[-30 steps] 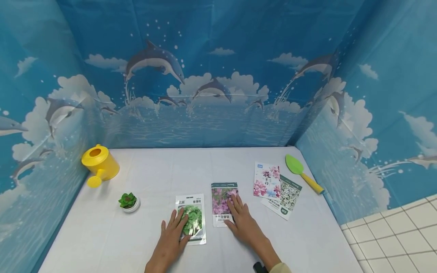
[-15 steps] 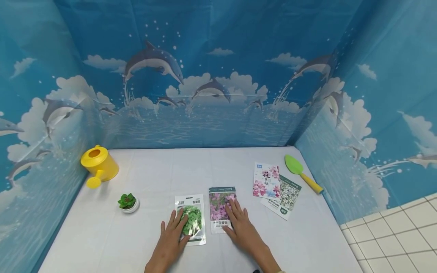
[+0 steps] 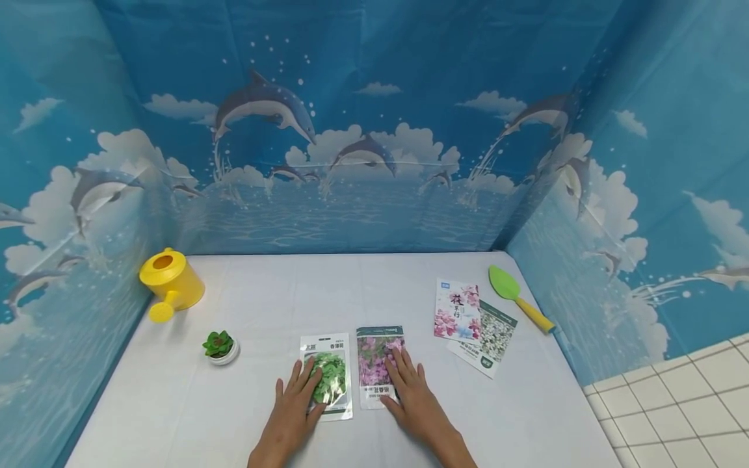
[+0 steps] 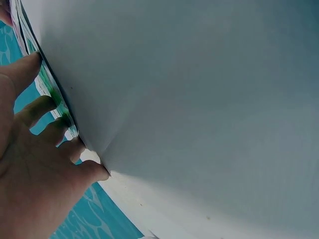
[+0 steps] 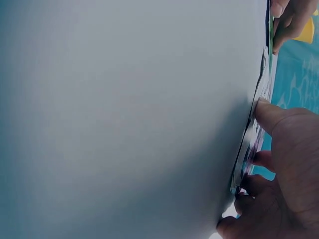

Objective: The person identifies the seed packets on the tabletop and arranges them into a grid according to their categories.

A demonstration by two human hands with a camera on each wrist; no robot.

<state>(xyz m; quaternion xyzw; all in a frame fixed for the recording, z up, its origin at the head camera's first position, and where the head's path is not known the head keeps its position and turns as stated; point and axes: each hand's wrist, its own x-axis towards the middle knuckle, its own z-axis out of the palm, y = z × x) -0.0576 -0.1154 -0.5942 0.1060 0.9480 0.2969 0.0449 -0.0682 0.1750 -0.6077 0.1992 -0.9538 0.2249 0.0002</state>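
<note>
Two seed packets lie side by side on the white tabletop, a narrow gap between them. The left one, the green-leaf seed packet, has my left hand resting on its left part, fingers spread and fairly straight. On the right, the pink-flower seed packet lies under the fingertips of my right hand, whose fingers are extended over its right edge. In the left wrist view the left hand presses flat with fingers apart. From the right wrist view, the right hand touches the packet's edge with its thumb and fingertips.
A pink-blossom packet overlaps a white-flower packet at right. Beyond them lies a green trowel with a yellow handle. A yellow watering can and a small potted succulent stand at left. Dolphin-print curtains surround the table.
My right hand has slid the pink-flower packet toward me and slightly left, closer alongside the green-leaf packet. The left hand and its packet have stayed in place.
</note>
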